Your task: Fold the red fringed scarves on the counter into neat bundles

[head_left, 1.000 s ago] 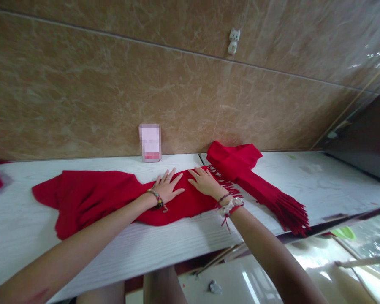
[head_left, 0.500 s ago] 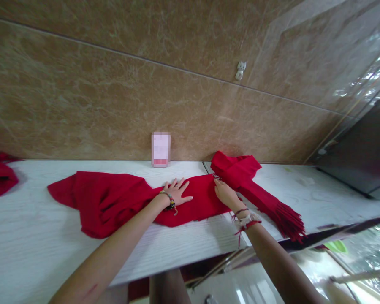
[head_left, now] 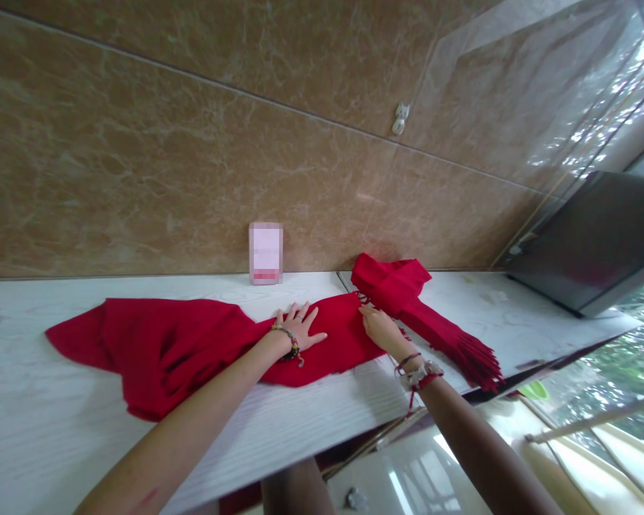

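Observation:
A red scarf (head_left: 182,343) lies stretched along the white tabletop, bunched and wrinkled toward the left and flatter on the right. On its flat part my left hand (head_left: 299,330) rests palm down, fingers spread. At the scarf's right, fringed end is my right hand (head_left: 380,327), its fingers curled together on the cloth edge; the fingertips are partly hidden. Just beyond that hand lies a second red scarf (head_left: 386,286), folded over itself, with its fringe (head_left: 480,365) toward the front edge.
A pale card or phone, blurred out (head_left: 266,254), leans upright against the brown marbled wall (head_left: 193,179). A small white cat-shaped hook (head_left: 401,118) is on the wall. A dark grey box-like appliance (head_left: 590,243) stands at the right end of the white tabletop (head_left: 322,408).
The view has turned slightly right, so the red cloth at the far left has nearly left the picture. Both hands stay at almost the same places on the scarf.

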### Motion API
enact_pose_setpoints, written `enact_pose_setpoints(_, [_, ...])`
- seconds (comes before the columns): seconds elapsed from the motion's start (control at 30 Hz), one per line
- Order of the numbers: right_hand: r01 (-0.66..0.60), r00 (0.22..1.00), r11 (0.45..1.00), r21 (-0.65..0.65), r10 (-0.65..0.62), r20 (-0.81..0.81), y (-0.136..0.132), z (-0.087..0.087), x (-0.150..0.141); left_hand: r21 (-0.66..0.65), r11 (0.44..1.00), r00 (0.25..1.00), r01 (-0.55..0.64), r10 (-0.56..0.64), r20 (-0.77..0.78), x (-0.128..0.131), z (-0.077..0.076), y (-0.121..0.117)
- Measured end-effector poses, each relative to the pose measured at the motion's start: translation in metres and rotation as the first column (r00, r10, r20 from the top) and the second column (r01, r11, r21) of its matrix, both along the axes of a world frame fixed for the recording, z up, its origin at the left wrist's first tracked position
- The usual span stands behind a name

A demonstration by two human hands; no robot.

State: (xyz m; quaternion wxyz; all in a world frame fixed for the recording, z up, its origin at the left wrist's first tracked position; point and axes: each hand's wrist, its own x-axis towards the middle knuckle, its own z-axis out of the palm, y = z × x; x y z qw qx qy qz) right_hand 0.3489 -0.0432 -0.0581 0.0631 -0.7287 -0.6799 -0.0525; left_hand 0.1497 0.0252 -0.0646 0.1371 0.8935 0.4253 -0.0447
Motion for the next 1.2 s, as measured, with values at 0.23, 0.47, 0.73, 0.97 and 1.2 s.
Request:
enact_pose_setpoints(0.23, [0.132, 0.991, 0.991, 0.034, -0.13, -0.043, 0.015, 0.017, -0.002, 0.004, 1.0, 1.0, -0.001, 0.001, -0.008, 0.0, 0.002, -0.001])
enact_pose_setpoints(0.47, [0.228, 0.967, 0.974, 0.011, -0.225, -0.118, 0.033, 0.021, -0.001, 0.041, 0.999, 0.999, -0.008, 0.01, -0.049, 0.0, 0.002, -0.003])
enact_pose_setpoints(0.73, [0.225, 0.944, 0.973, 0.044, -0.206, -0.256, 0.038, 0.03, 0.007, 0.033, 0.999, 0.998, 0.003, -0.001, -0.065, 0.0, 0.003, -0.003])
enact_pose_setpoints(0.97, [0.257, 0.913, 0.964, 0.066, -0.22, -0.343, 0.045, 0.023, 0.013, 0.036, 0.999, 0.998, -0.001, 0.003, -0.056, 0.0, 0.004, -0.004])
enact_pose_setpoints(1.2, [0.255, 0.938, 0.963, 0.087, -0.225, -0.264, 0.044, 0.016, 0.011, 0.033, 0.999, 0.998, 0.0, 0.002, -0.057, 0.0, 0.002, -0.002])
